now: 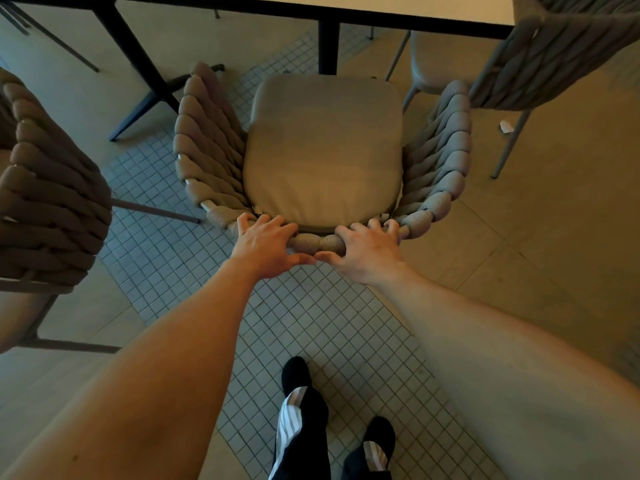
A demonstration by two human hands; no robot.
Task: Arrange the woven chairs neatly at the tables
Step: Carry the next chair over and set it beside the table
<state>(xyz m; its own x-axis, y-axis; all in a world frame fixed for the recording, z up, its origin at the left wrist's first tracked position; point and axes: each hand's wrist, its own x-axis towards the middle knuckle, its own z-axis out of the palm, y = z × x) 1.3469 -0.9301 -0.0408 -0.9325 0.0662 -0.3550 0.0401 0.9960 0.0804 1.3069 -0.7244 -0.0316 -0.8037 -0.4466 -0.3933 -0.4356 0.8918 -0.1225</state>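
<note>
Both hands grip the top rail of the chair (322,150) back at 6 o'clock: left hand (266,245) and right hand (367,252) side by side, thumbs nearly touching. The chair faces the table (311,5) at 12 o'clock, with 2 more chairs at 9 (48,202) and 2 o'clock (561,53).

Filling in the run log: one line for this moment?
left hand: grips backrest rim | right hand: grips same rim | woven chair: facing table, not tucked
</note>
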